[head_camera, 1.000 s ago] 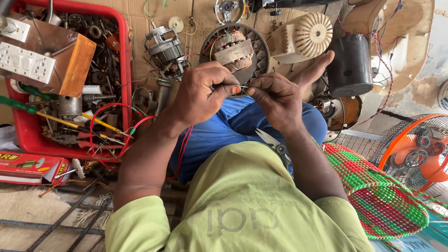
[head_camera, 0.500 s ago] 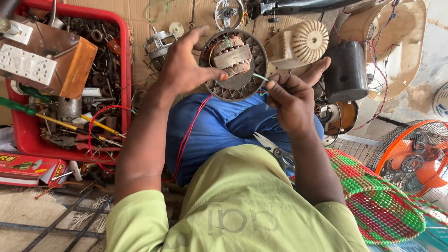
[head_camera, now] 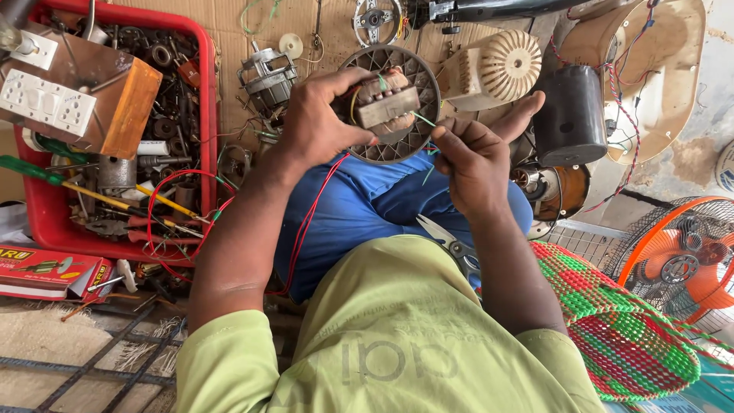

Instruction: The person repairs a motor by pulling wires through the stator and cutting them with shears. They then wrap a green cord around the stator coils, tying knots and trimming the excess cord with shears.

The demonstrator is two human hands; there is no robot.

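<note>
My left hand grips a small wound transformer with a metal core, held up in front of a round grey fan grille on the floor. My right hand pinches a thin green wire that runs from the transformer. A red wire hangs from the left hand down over my blue trousers. Scissors lie on my lap by the right forearm.
A red crate of metal parts, screwdrivers and a switch box stands at left. Ahead lie a motor, a cream fan cover and a black cylinder. An orange fan and a woven red-green basket sit at right.
Both hands worked close together on a wire, then parted. My left hand reached forward, took hold of the transformer and lifted it, while the right hand now holds its green wire.
</note>
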